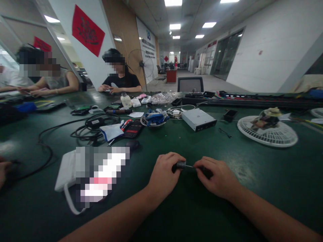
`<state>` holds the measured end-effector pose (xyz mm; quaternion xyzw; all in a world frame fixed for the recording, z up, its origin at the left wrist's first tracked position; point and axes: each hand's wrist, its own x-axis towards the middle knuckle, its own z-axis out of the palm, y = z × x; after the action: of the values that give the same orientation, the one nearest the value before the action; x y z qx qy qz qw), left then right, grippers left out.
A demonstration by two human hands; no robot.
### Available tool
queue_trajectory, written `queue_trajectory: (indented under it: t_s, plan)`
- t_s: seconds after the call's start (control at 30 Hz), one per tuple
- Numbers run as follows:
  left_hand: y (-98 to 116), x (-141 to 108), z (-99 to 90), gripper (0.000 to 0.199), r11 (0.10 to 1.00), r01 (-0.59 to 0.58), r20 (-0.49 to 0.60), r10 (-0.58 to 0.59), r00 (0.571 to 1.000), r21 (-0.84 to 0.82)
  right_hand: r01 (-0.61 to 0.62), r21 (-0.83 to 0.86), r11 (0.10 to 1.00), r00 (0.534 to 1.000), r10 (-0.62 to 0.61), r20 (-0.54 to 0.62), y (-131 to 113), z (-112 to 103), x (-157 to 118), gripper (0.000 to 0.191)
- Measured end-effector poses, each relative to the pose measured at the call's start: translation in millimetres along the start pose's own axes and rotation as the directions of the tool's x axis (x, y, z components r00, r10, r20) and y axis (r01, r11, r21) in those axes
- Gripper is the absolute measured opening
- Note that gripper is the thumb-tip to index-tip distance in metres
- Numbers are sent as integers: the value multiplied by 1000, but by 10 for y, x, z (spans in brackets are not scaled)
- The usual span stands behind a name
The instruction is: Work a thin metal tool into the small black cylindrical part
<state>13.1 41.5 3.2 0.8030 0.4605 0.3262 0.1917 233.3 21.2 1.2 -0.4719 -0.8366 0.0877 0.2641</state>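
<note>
My left hand [165, 173] and my right hand [217, 178] meet above the dark green tabletop [176, 215], near the bottom middle of the view. Between them they grip a small dark grey cylindrical part [182, 165], possibly a cable fitting. A thin dark section runs from it into my right fingers, which hide its far end. Neither hand touches anything else. The nearest object is a dark computer mouse [132, 145], up and to the left of my left hand.
A white pouch with a blurred patch [65, 173] lies left of my hands. Beyond stand black cables [96, 126], a white electronics box [198, 119], a white fan guard [267, 132] and a long black strip [259, 101]. Co-workers sit farther along, and another person's hand [3, 171] shows at the left edge.
</note>
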Motion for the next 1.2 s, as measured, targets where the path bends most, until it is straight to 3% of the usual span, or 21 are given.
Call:
queue_trajectory:
  t_s: [0.43, 0.67, 0.93, 1.2]
  plan:
    - [29, -5, -23, 31, 1000, -7, 24, 7, 1000, 0, -30, -19, 999, 999, 30, 29, -10, 16, -2, 17]
    - [32, -4, -37, 31, 998, 51, 1, -51, 999, -24, -171, -107, 979, 985, 171, -6, -32, 30, 17, 17]
    - [7, -1, -27, 28, 996, 81, 3, -81, 997, -41, -153, -165, 974, 987, 160, 31, 8, 57, 45, 13]
    - [5, 0, -26, 27, 996, 75, 14, -74, 997, -52, -191, 101, 976, 981, 191, 10, 51, 43, 31, 9]
